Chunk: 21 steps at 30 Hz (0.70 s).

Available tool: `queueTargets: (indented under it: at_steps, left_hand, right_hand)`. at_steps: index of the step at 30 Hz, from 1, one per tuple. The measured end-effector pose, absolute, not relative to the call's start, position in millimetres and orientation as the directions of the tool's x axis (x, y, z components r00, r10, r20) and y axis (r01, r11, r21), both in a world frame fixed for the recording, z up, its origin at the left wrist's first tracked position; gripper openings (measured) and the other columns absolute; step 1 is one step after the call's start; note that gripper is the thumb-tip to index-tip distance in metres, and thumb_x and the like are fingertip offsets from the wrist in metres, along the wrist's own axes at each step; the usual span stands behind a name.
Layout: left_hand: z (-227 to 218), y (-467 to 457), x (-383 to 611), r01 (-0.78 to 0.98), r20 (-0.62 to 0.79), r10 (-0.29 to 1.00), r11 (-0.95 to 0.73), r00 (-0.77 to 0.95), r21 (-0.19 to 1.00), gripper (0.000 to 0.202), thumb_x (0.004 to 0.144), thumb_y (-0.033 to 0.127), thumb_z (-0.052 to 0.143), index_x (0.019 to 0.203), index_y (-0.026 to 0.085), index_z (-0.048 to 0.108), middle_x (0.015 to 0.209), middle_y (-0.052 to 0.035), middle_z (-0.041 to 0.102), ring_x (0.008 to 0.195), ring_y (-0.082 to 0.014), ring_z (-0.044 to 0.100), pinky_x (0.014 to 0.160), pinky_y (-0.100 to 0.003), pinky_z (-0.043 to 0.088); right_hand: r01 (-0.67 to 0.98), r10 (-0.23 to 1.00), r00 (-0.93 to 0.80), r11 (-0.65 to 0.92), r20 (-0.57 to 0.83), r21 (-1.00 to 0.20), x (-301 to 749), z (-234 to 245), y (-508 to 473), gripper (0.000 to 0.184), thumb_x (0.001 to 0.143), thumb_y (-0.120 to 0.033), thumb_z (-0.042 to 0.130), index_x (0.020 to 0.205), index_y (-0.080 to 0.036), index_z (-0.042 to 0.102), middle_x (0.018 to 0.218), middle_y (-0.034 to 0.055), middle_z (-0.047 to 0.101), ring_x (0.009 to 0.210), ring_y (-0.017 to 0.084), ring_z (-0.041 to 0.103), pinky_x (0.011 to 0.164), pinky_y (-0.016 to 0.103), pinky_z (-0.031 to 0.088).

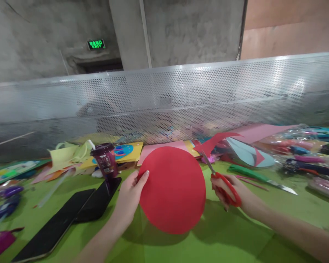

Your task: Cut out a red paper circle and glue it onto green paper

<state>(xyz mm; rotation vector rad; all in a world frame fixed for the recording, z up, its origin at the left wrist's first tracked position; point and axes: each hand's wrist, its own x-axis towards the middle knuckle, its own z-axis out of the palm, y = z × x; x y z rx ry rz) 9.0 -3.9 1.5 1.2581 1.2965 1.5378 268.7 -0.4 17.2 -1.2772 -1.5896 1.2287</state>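
Observation:
My left hand point(130, 193) pinches the left edge of a round red paper disc point(173, 190) and holds it up over the green table point(224, 237). My right hand point(230, 191) grips red-handled scissors point(222, 180) just to the right of the disc, blades pointing up and away, tips near a curled red paper offcut point(212, 141).
A dark purple cup point(106, 160) stands left of my left hand, beside two black flat devices point(71, 215). Green-handled scissors point(260, 179), coloured paper sheets point(252, 133) and bagged craft tools point(309, 153) lie to the right. A perforated metal screen point(164, 102) closes the table's far side.

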Motion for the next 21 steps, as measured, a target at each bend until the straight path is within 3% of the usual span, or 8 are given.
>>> queueTargets:
  at_steps: [5, 11, 16, 21]
  left_hand:
    - [6.3, -6.8, 13.5, -0.138, 0.046, 0.999, -0.049, -0.025, 0.989, 0.036, 0.070, 0.041, 0.056, 0.097, 0.017, 0.059, 0.085, -0.0076, 0.067, 0.072, -0.0219, 0.063, 0.068, -0.034, 0.046]
    - [7.1, -14.8, 21.6, 0.040, 0.013, 0.980, -0.021, 0.197, 0.999, 0.033, 0.068, 0.039, 0.058, 0.092, 0.016, 0.062, 0.081, -0.0060, 0.067, 0.075, -0.0219, 0.062, 0.066, -0.030, 0.046]
    - [5.3, -16.8, 24.8, 0.132, 0.034, 0.983, -0.058, 0.178, 0.990, 0.030, 0.067, 0.042, 0.057, 0.082, 0.017, 0.063, 0.075, -0.0042, 0.067, 0.073, -0.0215, 0.061, 0.064, -0.029, 0.045]
    - [6.7, -15.4, 24.7, -0.098, 0.040, 0.987, -0.026, 0.153, 0.995, 0.031, 0.071, 0.038, 0.056, 0.093, 0.016, 0.060, 0.086, -0.0071, 0.067, 0.076, -0.0199, 0.061, 0.072, -0.031, 0.045]
  right_hand:
    - [0.140, 0.974, -0.227, 0.045, 0.012, -0.989, 271.4, 16.9, 0.8, 0.026, 0.072, -0.041, 0.049, 0.061, -0.018, 0.044, 0.044, -0.0055, 0.044, 0.036, 0.009, 0.042, 0.037, 0.021, 0.036]
    - [0.241, 0.966, -0.255, 0.104, 0.040, -0.965, 272.0, 14.2, -3.0, 0.022, 0.068, -0.039, 0.057, 0.068, -0.018, 0.052, 0.051, -0.0051, 0.045, 0.045, 0.009, 0.042, 0.044, 0.019, 0.033]
    - [0.299, 0.947, -0.320, 0.117, 0.017, -0.947, 270.1, 11.3, -9.0, 0.024, 0.063, -0.036, 0.064, 0.065, -0.017, 0.050, 0.056, -0.0045, 0.044, 0.049, 0.008, 0.043, 0.044, 0.018, 0.033]
    - [0.163, 0.984, -0.166, 0.097, 0.069, -0.982, 267.9, 14.1, -11.6, 0.025, 0.065, -0.039, 0.061, 0.069, -0.019, 0.049, 0.065, -0.0006, 0.053, 0.057, 0.013, 0.051, 0.049, 0.021, 0.041]
